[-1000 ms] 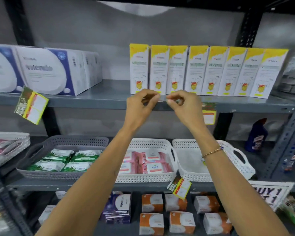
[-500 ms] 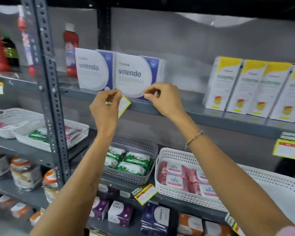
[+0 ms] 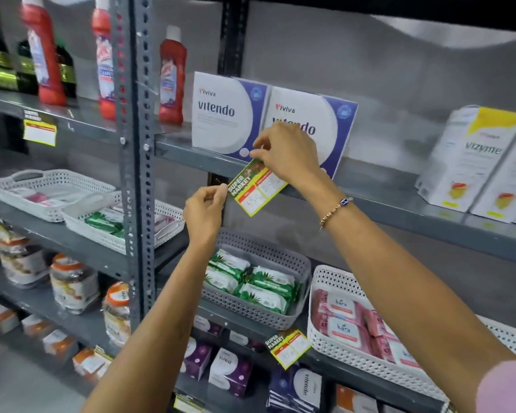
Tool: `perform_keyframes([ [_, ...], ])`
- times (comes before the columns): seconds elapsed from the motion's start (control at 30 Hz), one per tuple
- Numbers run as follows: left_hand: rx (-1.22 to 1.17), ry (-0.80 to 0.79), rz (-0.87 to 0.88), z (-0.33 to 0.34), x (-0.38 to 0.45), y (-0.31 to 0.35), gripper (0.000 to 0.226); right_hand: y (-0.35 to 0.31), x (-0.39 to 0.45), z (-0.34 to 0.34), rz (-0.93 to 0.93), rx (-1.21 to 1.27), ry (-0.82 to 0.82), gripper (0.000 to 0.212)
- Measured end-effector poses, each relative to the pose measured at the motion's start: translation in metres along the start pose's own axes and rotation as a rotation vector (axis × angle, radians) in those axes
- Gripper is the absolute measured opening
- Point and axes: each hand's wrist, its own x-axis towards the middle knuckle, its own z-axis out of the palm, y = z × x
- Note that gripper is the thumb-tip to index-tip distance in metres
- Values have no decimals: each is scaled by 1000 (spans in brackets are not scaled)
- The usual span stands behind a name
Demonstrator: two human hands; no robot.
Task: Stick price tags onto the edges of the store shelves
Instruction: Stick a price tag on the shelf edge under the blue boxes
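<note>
The yellow-edged paper price tag (image 3: 258, 189) with "SUPER MARKET" printed on it lies tilted against the front edge of the grey metal shelf (image 3: 399, 208), just below the two white and blue Vitendo boxes (image 3: 221, 113). The right hand (image 3: 286, 153) pinches its upper part and the left hand (image 3: 204, 208) pinches its lower left corner, both with narrow fingers closed on the paper, probably so it can be straightened and pressed flat. Just left stands the perforated grey upright post (image 3: 134, 162), which limits sliding that way, and a grey plastic basket of green packets (image 3: 259, 286) sits below, well clear.
</note>
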Motion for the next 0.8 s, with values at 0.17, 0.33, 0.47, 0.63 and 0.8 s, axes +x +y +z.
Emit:
perform_keyframes([
  [0.17, -33, -31, 1, 0, 6, -2, 26, -1, 1, 2, 51, -72, -5, 15],
  [0.33, -57, -59, 0, 3, 9, 2, 14, -3, 1, 0, 100, -49, -9, 16],
  [0.47, -59, -58, 28, 2, 11, 2, 13, -4, 0, 0, 148, -53, -37, 15],
  [0.63, 11, -58, 93, -1, 16, 4, 11, -3, -5, -1, 182, -63, -57, 11],
  [0.8, 69, -60, 146, -3, 20, 8, 5, -1, -17, 2, 268, -52, 19, 11],
])
